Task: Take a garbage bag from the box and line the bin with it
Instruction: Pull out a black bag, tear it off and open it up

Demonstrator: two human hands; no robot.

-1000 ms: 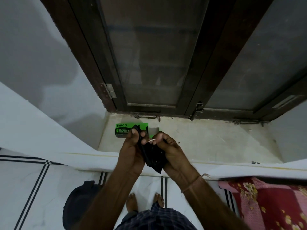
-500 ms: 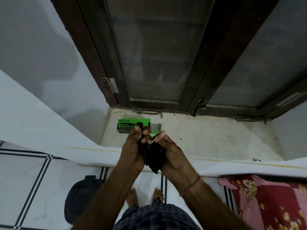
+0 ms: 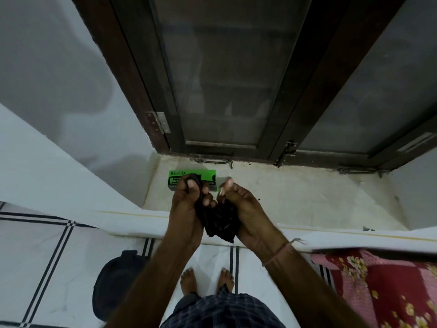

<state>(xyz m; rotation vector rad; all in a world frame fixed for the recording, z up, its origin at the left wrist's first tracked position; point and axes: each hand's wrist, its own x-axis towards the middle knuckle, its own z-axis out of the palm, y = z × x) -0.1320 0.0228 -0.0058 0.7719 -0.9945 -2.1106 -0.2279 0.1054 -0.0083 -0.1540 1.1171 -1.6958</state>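
Head view: left grip [image 3: 189, 204] pinches garbage bag [image 3: 221, 223] edge, right grip [image 3: 243, 207] clasps its folds. Advice: separate layers, shake open over bin [image 3: 115, 285].

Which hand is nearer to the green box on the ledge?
Left. The left hand overlaps the green box in view, gripping the black bag; the right hand is off its right end.

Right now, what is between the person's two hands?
A bunched black garbage bag, held by the left hand and the right hand, as the head view shows.
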